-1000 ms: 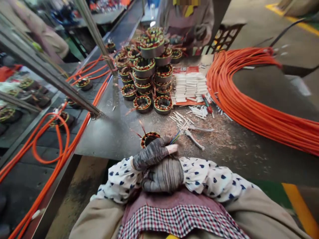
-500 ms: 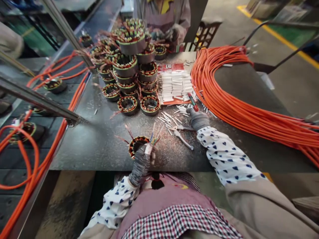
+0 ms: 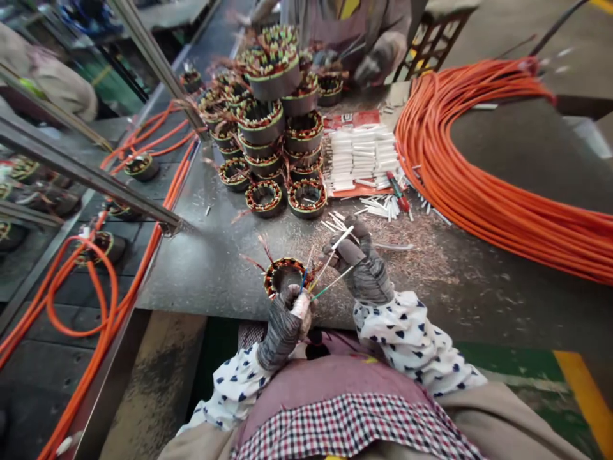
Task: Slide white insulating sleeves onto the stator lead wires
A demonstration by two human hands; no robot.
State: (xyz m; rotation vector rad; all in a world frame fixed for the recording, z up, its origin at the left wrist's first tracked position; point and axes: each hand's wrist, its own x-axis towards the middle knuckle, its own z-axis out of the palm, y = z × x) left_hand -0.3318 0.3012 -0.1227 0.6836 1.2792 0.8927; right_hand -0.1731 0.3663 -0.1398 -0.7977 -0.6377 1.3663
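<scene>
My gloved left hand (image 3: 286, 322) pinches the lead wires (image 3: 331, 284) of a wound motor stator (image 3: 272, 276) near the table's front edge. Blue, yellow and green wires fan out from its fingertips toward the right. My gloved right hand (image 3: 368, 271) is just to the right, closed on a short white sleeve tube (image 3: 343, 237) that slants up between its fingers. The tube is at the end of one of the wires; whether the wire is inside it I cannot tell. Behind my right hand the pliers (image 3: 396, 246) are mostly hidden, one handle showing.
Stacked stators (image 3: 261, 128) rise at the back. Bundled white tubes (image 3: 361, 156) lie beside them, with loose tubes (image 3: 383, 206) and a red-and-green tool (image 3: 398, 191) nearby. An orange cable coil (image 3: 479, 185) covers the right. A metal post (image 3: 158, 70) stands left; a co-worker's hand (image 3: 378, 61) is opposite.
My right hand has come back from the loose tubes by the red-and-green tool to the wires, carrying a white tube. My left hand still grips the wires. The view has shifted.
</scene>
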